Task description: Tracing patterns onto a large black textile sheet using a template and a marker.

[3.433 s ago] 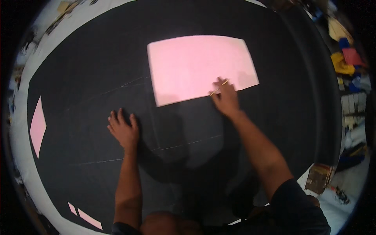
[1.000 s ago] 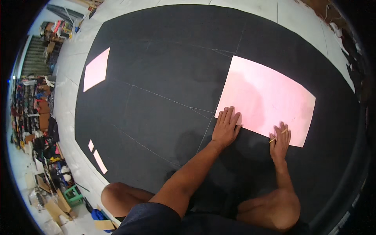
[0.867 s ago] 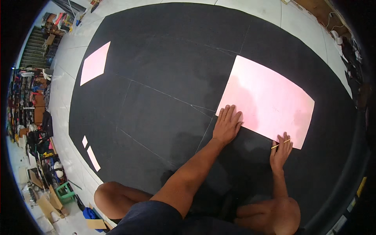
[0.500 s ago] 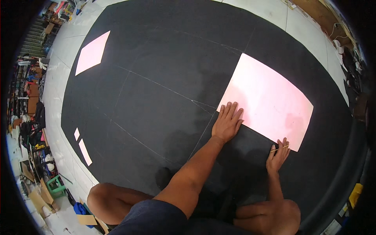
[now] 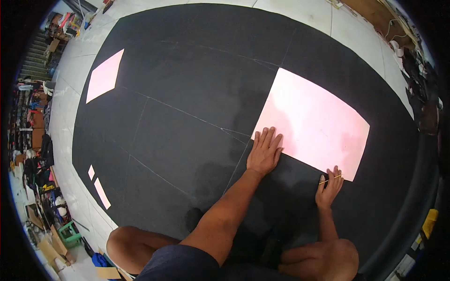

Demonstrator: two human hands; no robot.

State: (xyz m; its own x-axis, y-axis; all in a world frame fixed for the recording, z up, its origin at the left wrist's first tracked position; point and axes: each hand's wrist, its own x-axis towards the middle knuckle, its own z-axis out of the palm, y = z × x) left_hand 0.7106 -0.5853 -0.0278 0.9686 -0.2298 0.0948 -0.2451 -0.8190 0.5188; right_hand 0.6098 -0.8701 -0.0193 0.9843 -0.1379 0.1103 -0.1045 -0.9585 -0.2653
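Observation:
A large pale pink pattern sheet (image 5: 314,114) lies flat on black material (image 5: 187,75) that is marked with thin white lines. My left hand (image 5: 264,151) rests flat with fingers stretched, its fingertips over the sheet's near left corner. At the near right corner, my right hand (image 5: 331,187) touches the sheet's edge with its fingertips. A thin yellow pencil-like stick (image 5: 335,179) runs across the fingers of that hand, gripped between them. Its exact kind is too small to make out.
Far left on the black material lies a smaller pink piece (image 5: 104,77); nearer are two narrow pink pieces (image 5: 101,193). White floor tiles (image 5: 68,112) surround the material. Clutter and a green stool (image 5: 70,234) stand at left. A dark rolled edge (image 5: 403,229) curves along the right.
The whole view has shifted slightly, so the sheet and pieces appear a little farther left. Both hands keep nearly the same places at the sheet's near edge.

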